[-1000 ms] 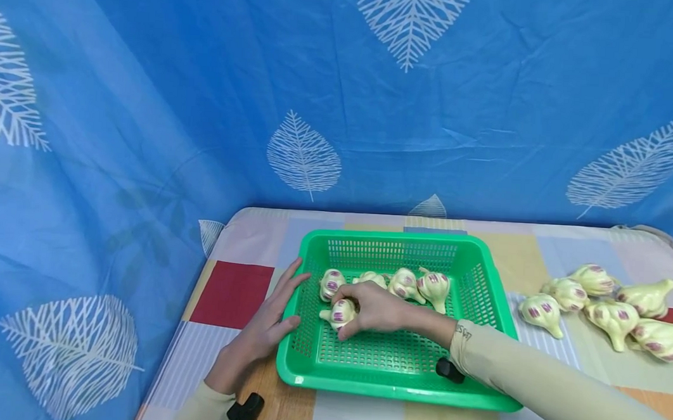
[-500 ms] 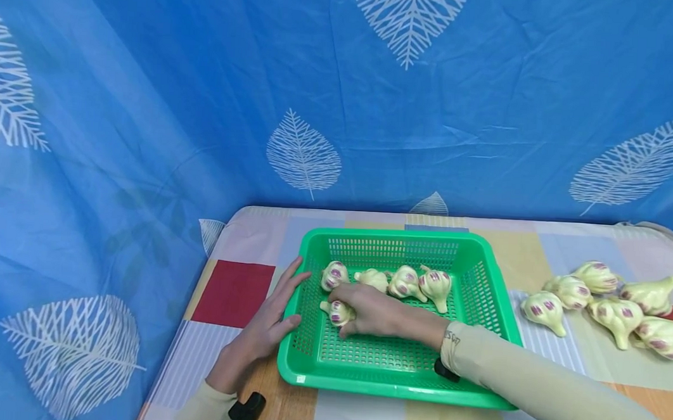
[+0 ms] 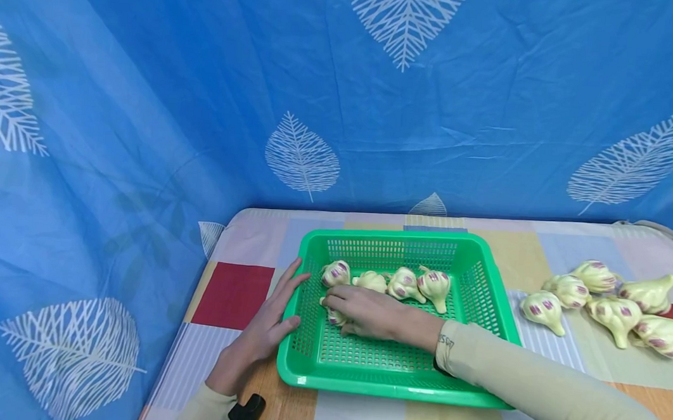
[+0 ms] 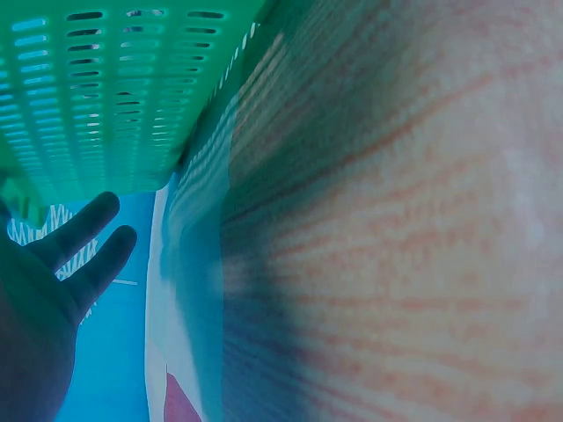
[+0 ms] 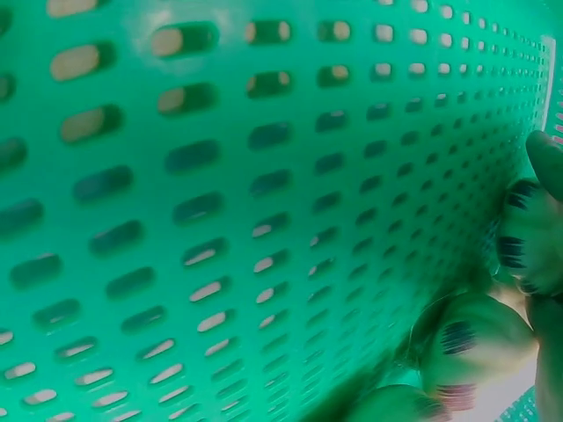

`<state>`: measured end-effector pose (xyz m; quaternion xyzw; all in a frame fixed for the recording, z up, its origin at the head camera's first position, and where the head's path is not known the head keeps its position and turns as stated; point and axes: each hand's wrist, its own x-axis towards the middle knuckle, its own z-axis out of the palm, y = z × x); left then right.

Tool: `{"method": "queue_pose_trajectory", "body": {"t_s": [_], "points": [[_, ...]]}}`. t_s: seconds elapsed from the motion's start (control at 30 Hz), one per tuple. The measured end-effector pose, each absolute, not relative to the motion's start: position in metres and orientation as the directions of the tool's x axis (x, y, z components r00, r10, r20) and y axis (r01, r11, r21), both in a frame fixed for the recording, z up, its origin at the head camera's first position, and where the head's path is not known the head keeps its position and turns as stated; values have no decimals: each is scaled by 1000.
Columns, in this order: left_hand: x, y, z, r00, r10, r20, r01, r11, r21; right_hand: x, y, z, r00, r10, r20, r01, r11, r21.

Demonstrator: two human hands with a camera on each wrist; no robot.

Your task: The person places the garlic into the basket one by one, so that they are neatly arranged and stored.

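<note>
Fingers (image 3: 339, 292) of the right hand (image 3: 371, 310) are bent round one garlic bulb (image 3: 335, 318) and grasp it inside the green basket (image 3: 373, 387), near its left wall. The left hand (image 3: 264, 327) grasps nothing; its fingers are straight and spread, and they touch the left rim of the basket. Just behind the grasped bulb, four more garlic bulbs (image 3: 404, 283) lie in a row. On the right wrist, at the edge of the pale sleeve (image 3: 528, 366), there is small dark writing (image 3: 448, 340), which is too small to be read surely. A whitish spot (image 3: 301, 381) is on the front left corner of the rim; whether it is a label or a shine, one cannot tell. To the right of the basket, a group of garlic bulbs (image 3: 613, 316) lies on the patchwork tablecloth (image 3: 237, 297). Behind stands a blue curtain (image 3: 205, 101) with white leaves.
</note>
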<state>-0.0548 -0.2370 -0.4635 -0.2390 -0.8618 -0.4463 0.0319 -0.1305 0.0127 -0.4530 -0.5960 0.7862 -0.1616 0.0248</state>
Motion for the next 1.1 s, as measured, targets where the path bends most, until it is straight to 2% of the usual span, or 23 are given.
{"method": "queue_pose_trajectory", "body": {"t_s": [0.3,0.6,0.87,1.1], "points": [[-55,-236,-464,-877,392,277,452,479,752,-127,18,-444,-310,-947,84,-918,275,-285],[-54,-236,-465,-881,384,276,448,494,745,-126,32,-409,-345,-936,73,-879,295,-376],[-54,-236,-466,-888,376,264,435,502,748,-126,54,-382,-362,-932,28,-914,349,-209],[-53,-237,-466,-885,380,267,438,492,752,-127,80,-368,-440,-898,-19,-879,435,-196]]}}
